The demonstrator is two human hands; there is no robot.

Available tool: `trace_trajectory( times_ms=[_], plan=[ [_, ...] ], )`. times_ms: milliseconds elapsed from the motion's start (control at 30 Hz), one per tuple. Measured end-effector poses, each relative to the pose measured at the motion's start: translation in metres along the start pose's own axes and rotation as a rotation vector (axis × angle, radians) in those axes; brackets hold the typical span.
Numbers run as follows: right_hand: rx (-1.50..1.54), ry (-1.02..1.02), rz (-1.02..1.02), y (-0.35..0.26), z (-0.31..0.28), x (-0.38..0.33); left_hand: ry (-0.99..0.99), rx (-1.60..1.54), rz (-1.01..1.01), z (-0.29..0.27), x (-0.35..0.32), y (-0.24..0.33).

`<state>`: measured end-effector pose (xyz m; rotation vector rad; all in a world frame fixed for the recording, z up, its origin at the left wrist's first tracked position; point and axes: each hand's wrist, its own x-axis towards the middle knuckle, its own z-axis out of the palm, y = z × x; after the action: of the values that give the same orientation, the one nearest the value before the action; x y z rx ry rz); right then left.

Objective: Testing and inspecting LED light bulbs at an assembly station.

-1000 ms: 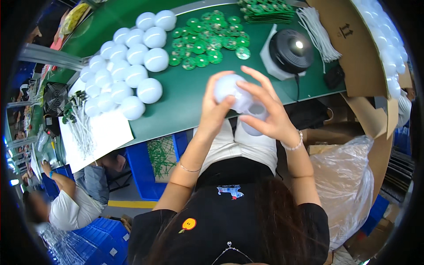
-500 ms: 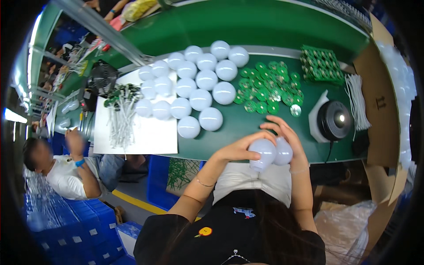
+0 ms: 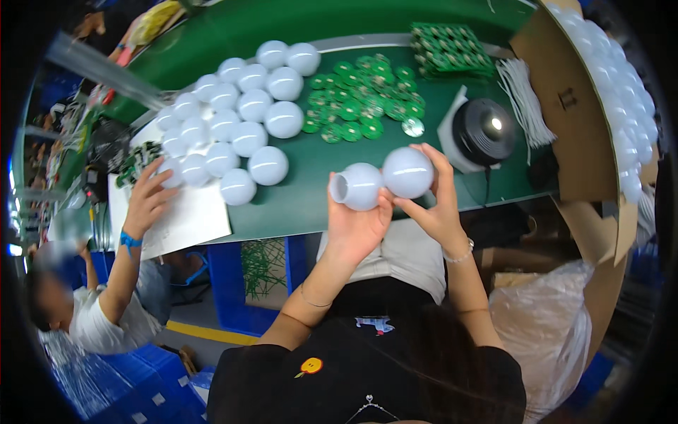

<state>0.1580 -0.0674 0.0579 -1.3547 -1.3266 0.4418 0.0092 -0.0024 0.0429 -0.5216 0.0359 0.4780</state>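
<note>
In my left hand [image 3: 355, 230] lies a white bulb cover [image 3: 364, 186], its open neck turned to the left. My right hand [image 3: 439, 208] grips a second, round white bulb cover [image 3: 408, 172] from its right side, and the two covers are close together above the table's front edge. Several more white globes [image 3: 248, 139] stand in rows to the left. Behind my hands lies a spread of small round green circuit boards [image 3: 367, 92], with one silvery disc [image 3: 412, 127] at its near edge.
A black round device [image 3: 483, 132] stands right of my hands, beside a bundle of white wires [image 3: 524, 102] and a stack of green board panels [image 3: 452, 51]. A cardboard box [image 3: 565, 106] borders the right. A co-worker's hand [image 3: 146, 201] reaches over the white sheet [image 3: 187, 219] at left.
My hands have raised both covers and turned them, so one neck now points left. The co-worker's hand has come to the globes. The whole view has shifted, moving table items leftward.
</note>
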Motion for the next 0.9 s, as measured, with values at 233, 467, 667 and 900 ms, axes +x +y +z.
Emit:
trace_trajectory(
  times_ms=[233,467,667,900],
  plan=[
    [0.096,0.035,0.129,0.001,-0.022,-0.016,0.143,-0.037,-0.096,-0.002,-0.003,-0.016],
    [0.071,0.152,-0.076,0.011,-0.050,-0.024,0.053,1.464,0.288,0.004,-0.013,-0.001],
    [-0.342,0.666,-0.174,0.021,-0.126,0.000,0.231,2.295,1.232,-0.027,-0.016,0.030],
    [-0.330,0.321,-0.239,0.053,-0.142,0.026,-0.041,2.658,1.414,-0.034,-0.008,0.026]
  ],
)
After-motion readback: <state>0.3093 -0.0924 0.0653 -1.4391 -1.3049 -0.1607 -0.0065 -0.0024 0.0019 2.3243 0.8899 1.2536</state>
